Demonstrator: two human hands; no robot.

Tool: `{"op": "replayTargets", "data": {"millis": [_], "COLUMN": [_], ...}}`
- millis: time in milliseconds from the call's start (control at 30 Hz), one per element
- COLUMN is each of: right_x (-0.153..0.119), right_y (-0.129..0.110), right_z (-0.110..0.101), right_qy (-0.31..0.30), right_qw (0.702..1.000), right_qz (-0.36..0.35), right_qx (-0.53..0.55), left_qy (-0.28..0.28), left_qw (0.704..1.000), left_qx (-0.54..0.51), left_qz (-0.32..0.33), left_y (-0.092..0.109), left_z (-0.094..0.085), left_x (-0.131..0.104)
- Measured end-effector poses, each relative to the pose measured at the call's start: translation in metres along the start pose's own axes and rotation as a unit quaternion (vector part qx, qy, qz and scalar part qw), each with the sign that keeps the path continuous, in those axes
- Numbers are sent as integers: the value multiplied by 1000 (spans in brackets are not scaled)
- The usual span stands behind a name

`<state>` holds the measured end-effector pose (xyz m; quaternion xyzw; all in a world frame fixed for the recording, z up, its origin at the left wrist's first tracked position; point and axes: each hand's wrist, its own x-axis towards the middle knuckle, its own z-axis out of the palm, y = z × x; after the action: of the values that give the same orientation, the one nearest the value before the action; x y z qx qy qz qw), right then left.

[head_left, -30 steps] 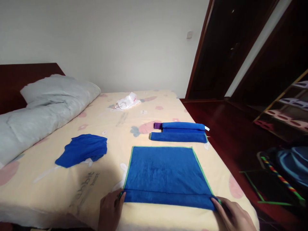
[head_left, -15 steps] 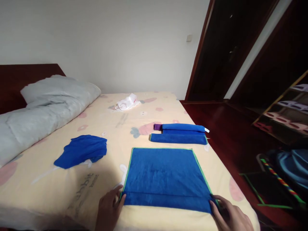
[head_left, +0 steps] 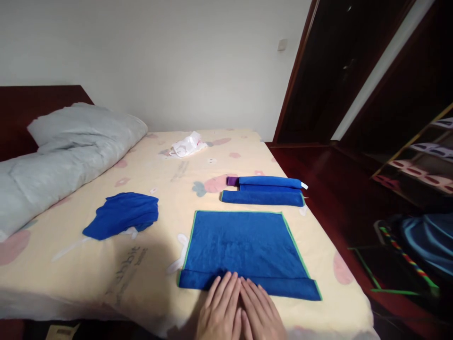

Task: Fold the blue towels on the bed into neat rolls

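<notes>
Head view: I had the left hand point(head_left: 218, 307) and right hand point(head_left: 261, 309) side by side, fingers straight, gripping nothing, on the near folded strip point(head_left: 290, 287) of the blue towel point(head_left: 244, 241) on the bed point(head_left: 170, 198), probably keeping the fold flat.

We see a cream bedsheet point(head_left: 170, 193) printed with pink carrots and flowers. At its near edge we have a green-trimmed blue towel point(head_left: 244, 241); by the right edge, a blue folded cloth point(head_left: 262, 198) with a purple end; along the left edge, a grey quilt point(head_left: 81, 146); towards the far edge, a white, red-printed plastic bag point(head_left: 189, 144).
</notes>
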<state>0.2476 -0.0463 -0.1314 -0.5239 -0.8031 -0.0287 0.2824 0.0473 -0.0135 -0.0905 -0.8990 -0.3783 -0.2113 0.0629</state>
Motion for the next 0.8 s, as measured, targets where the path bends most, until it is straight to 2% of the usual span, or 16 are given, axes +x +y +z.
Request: {"op": "replayTargets", "data": {"millis": [67, 133, 200, 300, 433, 567, 667, 800], "right_x": [6, 4, -4, -22, -45, -58, -60, -56], "right_y": [-9, -4, 12, 45, 86, 108, 120, 139], "right_z": [13, 16, 9, -12, -43, -66, -74, -73], "right_qy": [22, 41, 33, 27, -14, -69, -75, -79], "right_qw": [997, 993, 992, 991, 994, 995, 993, 987], "right_qz": [-39, -60, -70, -60, -28, 48, 88, 133], "right_qx": [-58, -92, -100, -118, -103, -47, -6, 46], "left_qy": [-30, -43, -44, -45, -55, -54, -33, -20], "left_qw": [999, 997, 995, 993, 992, 996, 999, 999], "left_qx": [38, 66, 89, 109, 110, 69, 23, -16], "left_qz": [-6, -14, -11, 15, 33, 6, -13, -24], "left_y": [-2, -15, -33, -59, -84, -98, -107, -122], "left_z": [3, 4, 4, -1, -7, -15, -22, -23], "left_x": [3, -5, -19, -40, -59, -63, -60, -57]}}
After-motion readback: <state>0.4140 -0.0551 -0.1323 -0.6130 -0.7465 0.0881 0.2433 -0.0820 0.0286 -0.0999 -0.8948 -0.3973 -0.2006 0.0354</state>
